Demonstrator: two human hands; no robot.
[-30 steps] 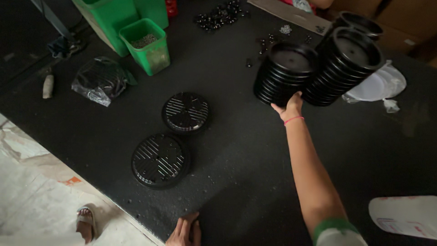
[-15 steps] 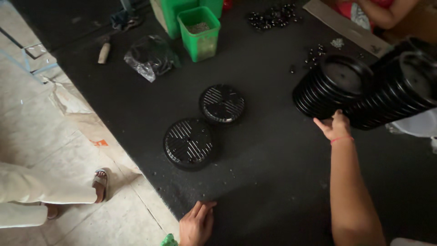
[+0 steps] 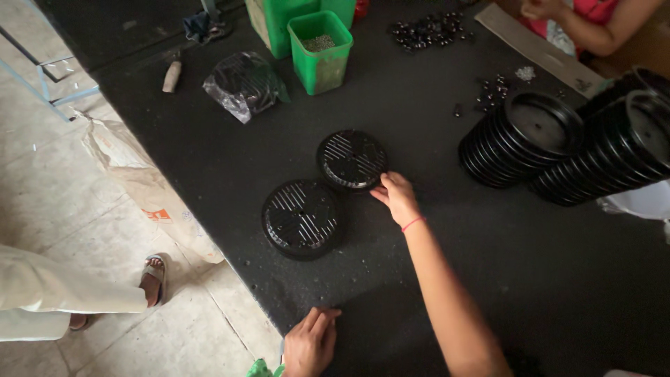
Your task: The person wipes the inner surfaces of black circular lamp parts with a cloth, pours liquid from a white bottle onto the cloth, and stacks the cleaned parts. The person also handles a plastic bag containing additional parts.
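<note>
Your left hand (image 3: 310,342) lies flat and released on the table's (image 3: 209,150) near edge; keep it there as a brace. Two round slotted black discs lie near the middle: the nearer disc (image 3: 301,218) untouched, the farther disc (image 3: 351,159) met at its rim by your right hand (image 3: 398,197), fingers pinching lightly. Grip the rim, not the slots. Beyond stand a plastic bag (image 3: 244,84) and green bin (image 3: 319,50); the leaning stacks of black lids (image 3: 520,139) crowd the right edge.
</note>
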